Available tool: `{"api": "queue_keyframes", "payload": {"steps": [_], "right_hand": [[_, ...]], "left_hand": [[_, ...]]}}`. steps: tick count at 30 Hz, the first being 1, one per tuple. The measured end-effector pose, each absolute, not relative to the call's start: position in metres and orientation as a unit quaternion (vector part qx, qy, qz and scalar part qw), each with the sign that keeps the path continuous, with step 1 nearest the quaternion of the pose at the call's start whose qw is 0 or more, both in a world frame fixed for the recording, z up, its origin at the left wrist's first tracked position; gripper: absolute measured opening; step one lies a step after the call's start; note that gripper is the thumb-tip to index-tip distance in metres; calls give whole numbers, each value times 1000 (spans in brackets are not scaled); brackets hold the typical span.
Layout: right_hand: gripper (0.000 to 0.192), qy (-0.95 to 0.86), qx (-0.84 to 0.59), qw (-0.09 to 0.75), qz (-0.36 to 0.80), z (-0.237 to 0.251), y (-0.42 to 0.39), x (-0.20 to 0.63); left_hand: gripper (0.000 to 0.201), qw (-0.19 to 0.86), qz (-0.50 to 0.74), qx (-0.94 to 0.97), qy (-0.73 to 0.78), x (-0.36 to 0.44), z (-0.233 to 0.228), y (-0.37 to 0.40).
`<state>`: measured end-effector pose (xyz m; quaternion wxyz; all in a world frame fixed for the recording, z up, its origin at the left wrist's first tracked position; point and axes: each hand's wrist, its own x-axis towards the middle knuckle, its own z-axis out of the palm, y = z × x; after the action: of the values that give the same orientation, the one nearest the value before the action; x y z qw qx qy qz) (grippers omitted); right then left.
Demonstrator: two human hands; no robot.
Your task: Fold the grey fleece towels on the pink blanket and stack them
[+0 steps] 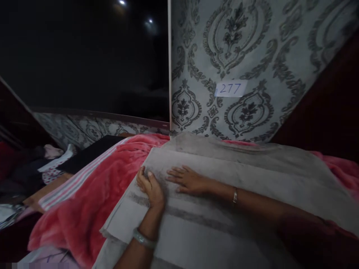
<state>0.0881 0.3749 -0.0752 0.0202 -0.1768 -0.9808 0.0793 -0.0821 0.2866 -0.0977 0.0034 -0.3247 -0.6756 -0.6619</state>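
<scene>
A light grey garment (pixel 196 231), apparently a shirt with its neckline at the far side, lies spread out with a part folded over on top. My right hand (pixel 189 180) rests flat on this folded part, fingers spread and holding nothing. My left hand (pixel 151 186), a bangle on its wrist, sits on the cloth close to the fold's left edge. Its fingers are slightly curled, with the thumb apart and no cloth visibly pinched. Darker streaks cross the fabric below both hands.
Beneath the garment is a pink-red plush blanket (pixel 84 198) with a striped border. A black flat panel (pixel 92 151) and piled clothes (pixel 22 172) are at left. Behind stand a large dark screen (pixel 84 56) and a patterned wall (pixel 196 59) bearing a paper label (pixel 230 88) reading 277.
</scene>
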Motion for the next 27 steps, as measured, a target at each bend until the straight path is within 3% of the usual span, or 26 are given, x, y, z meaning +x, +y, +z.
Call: {"api": "queue_keyframes", "payload": {"steps": [7,9,12,15,19,22,27], "right_hand": [[57,-847,-530,27,33,-44,420,151],[60,-851,-522,43,29,-44,398,166],[64,-917,-391,61,38,-59,347,191],[61,-952,-294,46,68,-72,315,223],[55,-875,-479,22,69,-61,329,267],[56,-781,-622,41,38,-47,343,287],[58,-817,-571,73,28,-53,308,303]], "left_hand": [[34,23,-635,-340,-694,-86,-91,291],[36,26,-623,-346,-701,-85,-88,291],[42,48,-589,-379,-712,-80,-83,291],[50,70,-488,-509,-706,-67,-76,289],[50,51,-287,-677,-676,-49,-65,282],[46,63,-213,-694,-684,-46,-60,278],[47,54,-157,-687,-708,-48,-50,283]]}}
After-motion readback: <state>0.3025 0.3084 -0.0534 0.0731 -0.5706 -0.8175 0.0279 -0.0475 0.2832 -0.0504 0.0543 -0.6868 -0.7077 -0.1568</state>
